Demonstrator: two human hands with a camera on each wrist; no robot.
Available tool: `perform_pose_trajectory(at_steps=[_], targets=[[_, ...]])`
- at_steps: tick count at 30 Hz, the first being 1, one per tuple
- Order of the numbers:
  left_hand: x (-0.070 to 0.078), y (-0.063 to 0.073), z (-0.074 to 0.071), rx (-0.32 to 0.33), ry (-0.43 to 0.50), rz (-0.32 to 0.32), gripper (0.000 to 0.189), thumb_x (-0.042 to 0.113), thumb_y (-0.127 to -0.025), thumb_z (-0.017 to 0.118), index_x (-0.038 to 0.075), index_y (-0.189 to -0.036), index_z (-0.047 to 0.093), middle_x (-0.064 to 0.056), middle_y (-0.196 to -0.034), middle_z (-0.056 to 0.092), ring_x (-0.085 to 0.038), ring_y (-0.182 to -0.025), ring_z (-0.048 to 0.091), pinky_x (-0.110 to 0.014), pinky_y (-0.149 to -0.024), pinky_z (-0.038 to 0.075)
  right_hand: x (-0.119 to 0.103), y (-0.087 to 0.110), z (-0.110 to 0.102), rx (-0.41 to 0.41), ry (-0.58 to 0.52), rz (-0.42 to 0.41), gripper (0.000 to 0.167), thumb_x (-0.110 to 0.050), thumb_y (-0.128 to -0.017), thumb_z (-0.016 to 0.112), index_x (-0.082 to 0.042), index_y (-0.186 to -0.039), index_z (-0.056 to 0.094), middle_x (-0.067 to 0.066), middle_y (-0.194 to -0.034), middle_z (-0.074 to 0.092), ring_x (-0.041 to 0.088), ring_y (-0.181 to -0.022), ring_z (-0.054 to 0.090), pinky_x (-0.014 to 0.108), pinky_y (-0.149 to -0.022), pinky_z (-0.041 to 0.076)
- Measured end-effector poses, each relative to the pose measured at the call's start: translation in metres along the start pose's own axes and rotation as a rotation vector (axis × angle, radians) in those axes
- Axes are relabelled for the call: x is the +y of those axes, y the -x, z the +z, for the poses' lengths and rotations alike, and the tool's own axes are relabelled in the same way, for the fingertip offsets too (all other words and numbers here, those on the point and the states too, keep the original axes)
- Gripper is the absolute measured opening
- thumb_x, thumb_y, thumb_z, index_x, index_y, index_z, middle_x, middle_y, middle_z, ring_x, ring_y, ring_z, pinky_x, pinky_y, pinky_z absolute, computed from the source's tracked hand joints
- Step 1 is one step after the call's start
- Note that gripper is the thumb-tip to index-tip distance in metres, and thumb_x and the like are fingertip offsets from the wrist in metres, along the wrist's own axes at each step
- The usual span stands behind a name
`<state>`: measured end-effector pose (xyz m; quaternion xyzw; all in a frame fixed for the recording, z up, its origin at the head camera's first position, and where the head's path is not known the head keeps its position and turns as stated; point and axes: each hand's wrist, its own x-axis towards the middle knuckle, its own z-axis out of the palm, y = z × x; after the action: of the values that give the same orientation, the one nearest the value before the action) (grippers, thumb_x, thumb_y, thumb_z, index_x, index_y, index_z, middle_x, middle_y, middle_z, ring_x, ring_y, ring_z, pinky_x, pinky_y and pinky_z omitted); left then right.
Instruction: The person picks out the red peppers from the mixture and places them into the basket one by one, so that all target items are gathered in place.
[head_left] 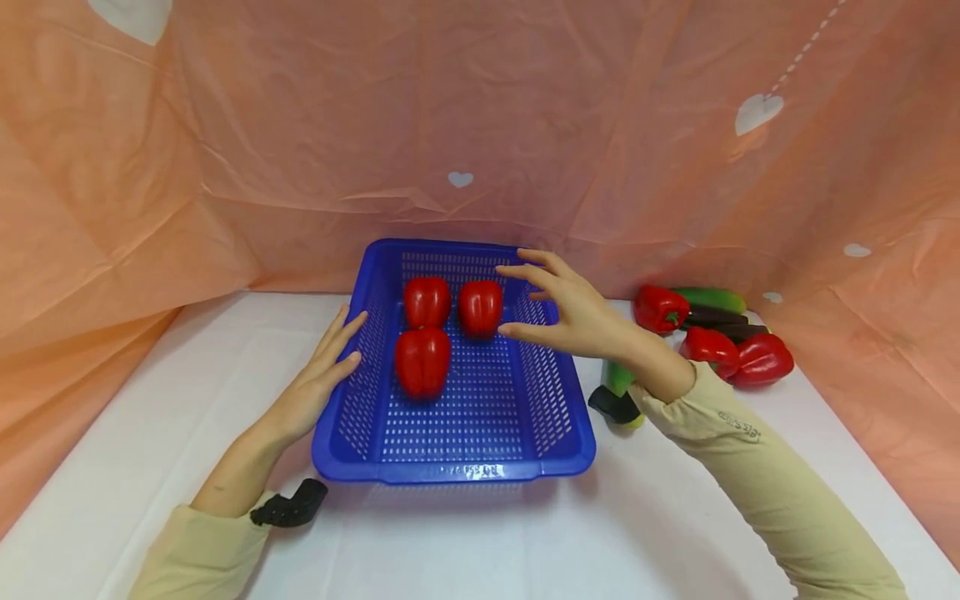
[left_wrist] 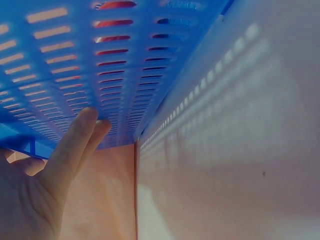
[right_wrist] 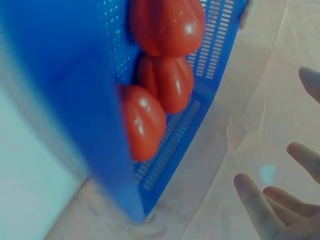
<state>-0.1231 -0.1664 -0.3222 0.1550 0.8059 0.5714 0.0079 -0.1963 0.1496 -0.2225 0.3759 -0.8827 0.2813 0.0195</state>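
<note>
A blue plastic basket (head_left: 450,471) with slotted walls holds three red bell peppers: one at the back left (head_left: 427,302), one to its right (head_left: 481,308) and a third in front (head_left: 423,362). Along the basket's left wall lies my left hand (head_left: 307,392), fingers extended by the rim. The left wrist view has its fingers (left_wrist: 72,142) against the slotted wall from outside. My right hand (head_left: 573,317) hovers over the right rim, fingers spread and slightly bent, holding nothing. In the right wrist view its fingers (right_wrist: 255,200) are apart from the peppers (right_wrist: 167,82).
On the white table (head_left: 187,375) to the right lie more red peppers (head_left: 763,360), a green cucumber-like vegetable (head_left: 716,299) and dark, long vegetables (head_left: 716,317). Another green vegetable (head_left: 619,377) sits partly behind the right forearm. An orange cloth (head_left: 450,108) with hearts hangs behind.
</note>
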Motion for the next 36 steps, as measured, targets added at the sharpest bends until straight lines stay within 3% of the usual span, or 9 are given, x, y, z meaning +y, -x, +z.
perform_pose_trajectory(at_steps=[10,22,36], targets=[[0.001,0.000,-0.001,-0.001,0.007,0.009,0.056,0.017,-0.102,0.035,0.004,-0.153,0.017,-0.014,-0.161,-0.012,-0.037,-0.146,-0.015,-0.069,-0.108,-0.010,0.012,0.019,-0.013,-0.005,0.027,0.075,0.070,-0.024,-0.082,0.076,-0.009,-0.142,0.045,0.017,-0.153,0.028,0.038,-0.118,0.057,0.048,-0.094,0.049],[0.000,0.001,0.000,-0.005,0.018,0.002,0.056,0.018,-0.102,0.035,0.005,-0.153,0.016,-0.012,-0.161,-0.013,-0.036,-0.146,-0.017,-0.069,-0.108,-0.010,0.033,0.039,-0.021,0.025,0.074,0.120,0.067,-0.023,-0.083,0.075,-0.008,-0.142,0.046,0.019,-0.152,0.029,0.037,-0.132,0.042,0.050,-0.094,0.049],[0.001,0.001,-0.001,-0.005,0.012,0.011,0.056,0.018,-0.102,0.035,0.004,-0.153,0.016,-0.013,-0.161,-0.013,-0.037,-0.146,-0.017,-0.069,-0.107,-0.011,0.053,0.065,-0.029,0.047,0.105,0.201,0.064,-0.023,-0.085,0.073,-0.009,-0.142,0.046,0.022,-0.152,0.028,0.039,-0.121,0.052,0.051,-0.090,0.051]])
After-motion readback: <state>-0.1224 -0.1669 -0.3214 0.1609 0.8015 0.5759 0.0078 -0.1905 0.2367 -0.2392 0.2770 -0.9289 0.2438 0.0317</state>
